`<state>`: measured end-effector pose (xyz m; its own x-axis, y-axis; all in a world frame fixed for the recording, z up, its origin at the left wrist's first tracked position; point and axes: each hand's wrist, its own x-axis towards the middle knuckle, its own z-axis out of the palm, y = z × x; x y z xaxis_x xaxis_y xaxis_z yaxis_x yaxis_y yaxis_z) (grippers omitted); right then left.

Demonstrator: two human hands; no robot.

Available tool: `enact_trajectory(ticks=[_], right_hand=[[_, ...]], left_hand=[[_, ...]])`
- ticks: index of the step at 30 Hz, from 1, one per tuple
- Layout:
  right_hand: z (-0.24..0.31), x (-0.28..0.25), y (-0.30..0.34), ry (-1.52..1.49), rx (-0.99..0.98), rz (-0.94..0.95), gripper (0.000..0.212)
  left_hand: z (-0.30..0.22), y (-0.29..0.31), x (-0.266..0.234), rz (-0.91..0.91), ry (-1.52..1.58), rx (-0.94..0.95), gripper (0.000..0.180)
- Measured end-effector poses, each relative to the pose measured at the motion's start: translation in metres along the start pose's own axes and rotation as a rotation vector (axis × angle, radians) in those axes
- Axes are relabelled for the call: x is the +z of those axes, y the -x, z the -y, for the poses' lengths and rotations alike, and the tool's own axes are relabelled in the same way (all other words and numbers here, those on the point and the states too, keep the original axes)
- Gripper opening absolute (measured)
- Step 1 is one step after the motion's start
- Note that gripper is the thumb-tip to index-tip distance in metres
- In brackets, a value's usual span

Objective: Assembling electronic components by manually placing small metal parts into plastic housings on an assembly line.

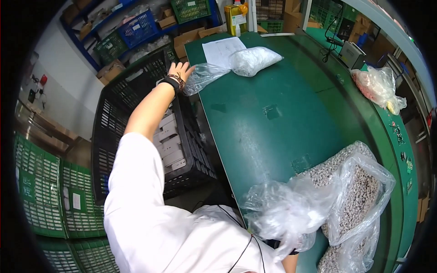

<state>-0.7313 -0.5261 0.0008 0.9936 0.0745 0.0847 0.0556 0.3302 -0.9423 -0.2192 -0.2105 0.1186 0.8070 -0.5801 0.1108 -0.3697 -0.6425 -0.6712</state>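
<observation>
My left arm reaches out over the black crate (195, 148), which holds several light grey box-like parts (172, 144). My left hand (180, 73) has its fingers spread, beside the loose clear end of a plastic bag (205, 76). That bag's filled white part (255, 61) lies on the green table (246, 123). At the lower edge, my right wrist (290, 261) shows beneath a crumpled clear plastic bag (287, 211); the bag hides the fingers. Next to it lie open clear bags full of small greyish-beige parts (357, 193).
A paper sheet (222, 50) and a yellow container (236, 19) are at the table's far end. Another filled bag (378, 86) and a grey device (352, 54) sit on the right-hand side. Green crates (75, 195) stack at left; blue shelving (141, 32) stands behind.
</observation>
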Motion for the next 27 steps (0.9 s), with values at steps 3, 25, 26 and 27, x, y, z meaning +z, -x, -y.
enact_trajectory(ticks=[3,25,26,27], right_hand=[[-0.006,-0.004,0.015,-0.045,0.004,0.000,0.037],[0.066,0.046,-0.110,0.787,-0.415,-0.132,0.043],[0.060,0.037,-0.107,0.676,-0.441,-0.108,0.040],[0.056,0.029,-0.101,0.564,-0.469,-0.087,0.038]], left_hand=[[0.010,-0.013,0.037,0.053,0.041,-0.081,0.049],[-0.139,0.034,-0.212,-0.178,1.812,0.318,0.015],[-0.141,0.040,-0.219,-0.056,1.948,0.385,0.015],[-0.144,0.045,-0.225,0.076,2.077,0.454,0.016]])
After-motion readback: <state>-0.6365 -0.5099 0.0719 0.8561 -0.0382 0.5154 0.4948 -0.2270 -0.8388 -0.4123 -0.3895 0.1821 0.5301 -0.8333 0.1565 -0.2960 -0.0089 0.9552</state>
